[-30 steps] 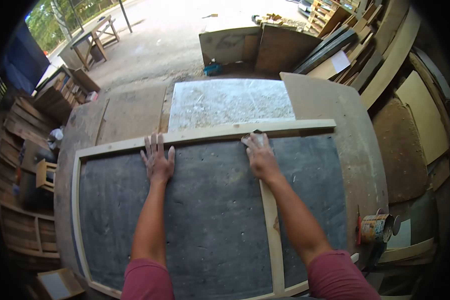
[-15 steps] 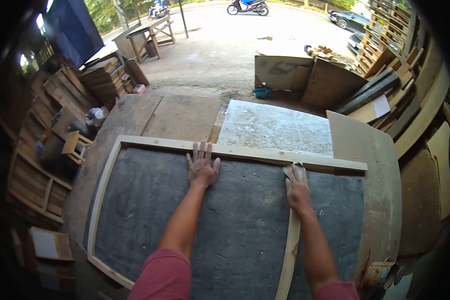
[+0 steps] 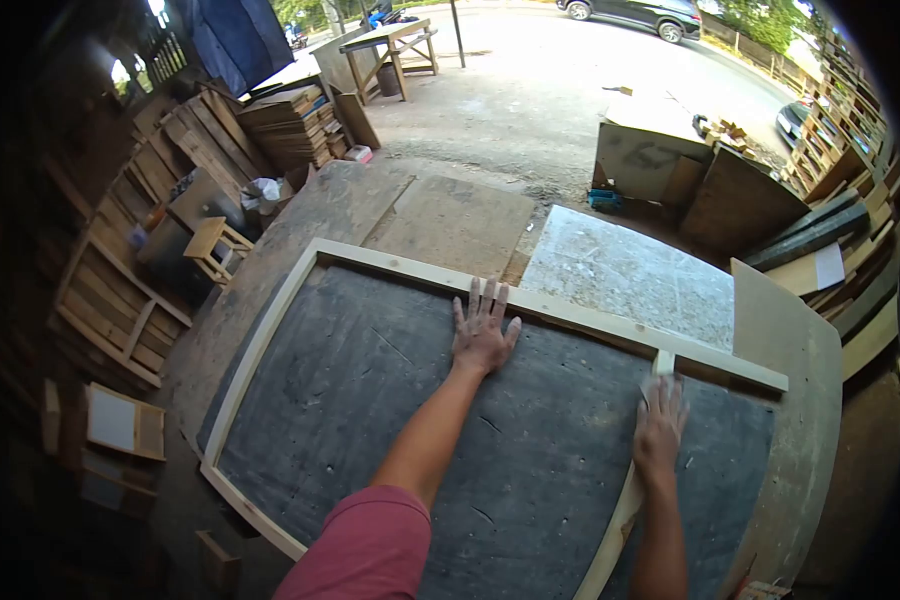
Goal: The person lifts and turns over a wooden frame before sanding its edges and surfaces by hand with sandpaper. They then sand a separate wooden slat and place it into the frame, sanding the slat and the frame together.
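the wooden frame (image 3: 260,345) is lying flat on the dark sheet (image 3: 370,400). the left hand (image 3: 483,335) is pressing down, fingers spread, against the far rail (image 3: 400,265), likely pinning it, while the right hand (image 3: 658,425) is resting flat, fingers together, on the cross slat (image 3: 615,525) by the joint.

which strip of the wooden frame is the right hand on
The inner cross slat, the only strip crossing the middle; the right hand lies on its far end, while the left hand touches the long far rail.
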Demonstrator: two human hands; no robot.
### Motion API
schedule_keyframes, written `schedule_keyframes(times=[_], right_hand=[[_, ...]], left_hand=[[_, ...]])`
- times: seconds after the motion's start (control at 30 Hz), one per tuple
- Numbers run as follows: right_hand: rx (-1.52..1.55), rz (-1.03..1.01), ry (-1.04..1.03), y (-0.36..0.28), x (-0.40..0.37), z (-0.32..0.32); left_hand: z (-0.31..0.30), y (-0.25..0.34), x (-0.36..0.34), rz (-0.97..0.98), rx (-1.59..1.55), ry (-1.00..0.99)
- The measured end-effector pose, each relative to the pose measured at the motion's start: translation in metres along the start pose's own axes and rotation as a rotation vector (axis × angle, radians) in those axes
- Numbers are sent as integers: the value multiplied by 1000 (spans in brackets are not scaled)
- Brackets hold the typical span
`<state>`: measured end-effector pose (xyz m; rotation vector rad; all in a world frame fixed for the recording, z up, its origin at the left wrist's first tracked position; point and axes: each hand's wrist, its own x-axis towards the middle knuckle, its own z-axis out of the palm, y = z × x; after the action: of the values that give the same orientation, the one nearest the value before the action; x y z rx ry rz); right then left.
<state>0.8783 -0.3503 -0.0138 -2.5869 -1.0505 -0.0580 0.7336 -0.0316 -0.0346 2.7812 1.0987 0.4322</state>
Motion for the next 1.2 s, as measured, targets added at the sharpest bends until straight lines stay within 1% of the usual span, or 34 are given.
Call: schedule_keyframes(times=[0.03,0.07,0.1,0.17,0.2,0.23,0.3,0.37,0.4,0.43,0.47,0.53,0.57,0.6,0.63,0.67,0.7,0.73,0.77,0.83,0.87,0.9,0.93,0.97,1.0,1.03,1.13,1.17,1.2], right_hand=[[-51,58,-27,4,-23,5],[-103,118,-55,3,-29,6],[-99,111,-66,3,-19,7],[-147,39,-8,4,29,-1],[-180,25,30,16,55,8],[-176,14,26,13,67,1],[-90,145,-76,5,83,-8],[-134,109,-48,6,45,4],[-157,125,-74,1,14,3],[-179,140,-96,-3,2,3],[-173,135,-101,-7,8,6],[-234,107,-37,-4,23,3],[-256,63,30,3,48,3],[-298,16,11,16,72,0],[-342,39,-130,26,96,-5],[-210,123,-86,39,115,5],[-231,143,-121,51,124,12],[-239,156,-126,47,121,5],[-223,168,-59,52,114,10],[-195,259,-17,44,94,10],[-215,255,-9,21,89,11],[-235,251,0,-8,84,13],[-207,116,33,-35,83,30],[-177,-17,61,-61,82,46],[-177,-54,-14,-91,86,48],[-176,-95,-84,-103,92,46],[-206,-33,-97,-67,84,20],[-113,-14,76,-32,77,41],[-111,-25,62,-38,80,47]], left_hand=[[1,0,2,9,-6,4],[2,0,3,8,-1,6],[4,-1,1,-4,5,-1],[-2,0,2,9,-19,-14],[-5,2,1,1,-14,-29],[-5,3,0,-10,-9,-28],[-6,2,1,-1,-21,-32],[-10,3,2,-16,-15,-53],[-8,3,0,-13,-21,-55],[-8,3,2,-9,-27,-53],[-7,2,3,-6,-31,-56],[-6,-3,2,-10,-21,-54],[-3,0,4,-1,-23,-49],[0,0,4,0,-7,-31],[1,2,5,-11,36,-47],[2,2,5,-3,17,-36],[1,2,5,-3,9,-44],[0,2,5,-5,5,-51],[0,4,4,22,-15,-84],[1,2,4,5,33,-29],[3,-1,5,13,21,-46],[4,-1,4,14,28,-20],[5,0,5,18,34,11],[6,-1,4,31,23,-6],[7,-1,4,30,33,8],[4,1,4,28,42,28],[6,2,3,25,27,13],[8,-1,4,19,22,23],[12,-3,4,30,50,51]])
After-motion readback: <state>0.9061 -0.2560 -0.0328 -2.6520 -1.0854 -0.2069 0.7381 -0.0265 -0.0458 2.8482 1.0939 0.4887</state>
